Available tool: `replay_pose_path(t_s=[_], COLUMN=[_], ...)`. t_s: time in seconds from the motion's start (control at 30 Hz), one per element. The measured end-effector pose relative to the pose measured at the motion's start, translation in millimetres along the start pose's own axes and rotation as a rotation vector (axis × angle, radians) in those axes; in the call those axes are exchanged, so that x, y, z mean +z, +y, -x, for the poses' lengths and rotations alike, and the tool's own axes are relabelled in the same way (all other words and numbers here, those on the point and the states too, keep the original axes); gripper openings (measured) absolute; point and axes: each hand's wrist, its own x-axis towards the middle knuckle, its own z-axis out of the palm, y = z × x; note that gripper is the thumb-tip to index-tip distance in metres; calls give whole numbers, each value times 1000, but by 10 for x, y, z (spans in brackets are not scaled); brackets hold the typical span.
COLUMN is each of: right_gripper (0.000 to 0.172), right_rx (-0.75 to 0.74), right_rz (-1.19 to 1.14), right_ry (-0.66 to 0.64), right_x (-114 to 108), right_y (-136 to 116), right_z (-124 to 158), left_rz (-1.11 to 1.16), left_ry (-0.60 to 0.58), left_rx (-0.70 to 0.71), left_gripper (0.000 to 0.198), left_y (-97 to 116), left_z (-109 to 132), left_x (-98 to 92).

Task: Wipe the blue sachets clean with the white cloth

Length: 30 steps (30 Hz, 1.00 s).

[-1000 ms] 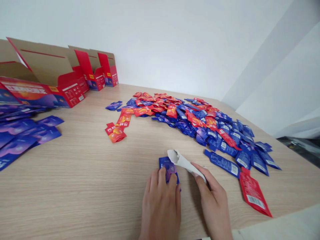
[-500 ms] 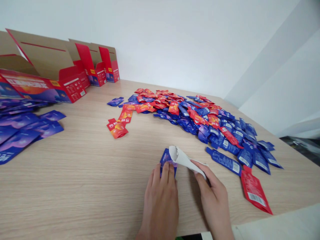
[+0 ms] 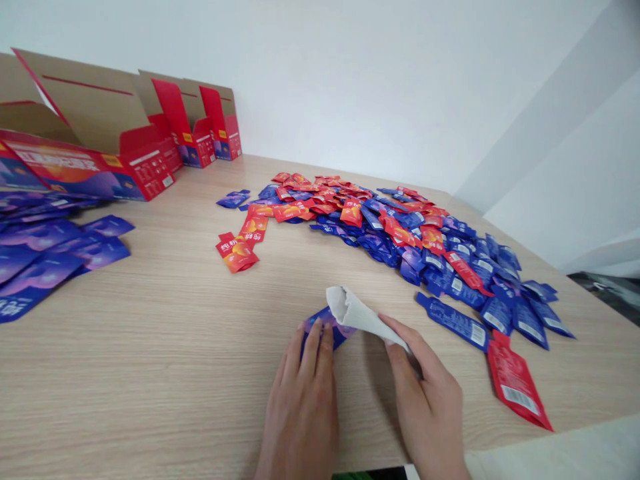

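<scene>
Pile of red and blue sachets all over the bench (image 3: 150,347), cartons lined up behind

Big loose heap of blue and red sachets (image 3: 390,227) across the middle, a couple of red-and-orange ones (image 3: 237,257) lying just off its near edge, and a long red one (image 3: 515,383) at the right end beside a blue one (image 3: 455,321). Flat purple sachets (image 3: 45,257) overlap on the left, right below a big open red carton (image 3: 85,167) with its cardboard flaps up. Two smaller open cartons (image 3: 195,133) stand further along against the white wall (image 3: 350,80).
</scene>
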Motion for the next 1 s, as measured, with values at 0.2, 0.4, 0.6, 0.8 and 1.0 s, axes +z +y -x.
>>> replay_pose_path(t_s=[0.2,0.4,0.6,0.8,1.0], right_gripper=[37,47,41,42,53], right_rx=[-257,-507,-353,-332,-519], right_rz=[41,154,337,274,235], right_ry=[-141,-346,-230,-152,-292], right_x=[201,395,94,80,284], right_y=[-275,-170,151,2,40], right_z=[-118,-79,-223,-61,-5], left_rz=[63,84,-133,-127,-52], left_ry=[-19,-45,-16,38,-11], left_rx=[73,-9,60,75,109], left_gripper=[56,44,54,49,47], left_y=[-140,-29,96,167,134], left_z=[7,-43,51,-8,-4], left_x=[-37,-177,-93,-172,-220])
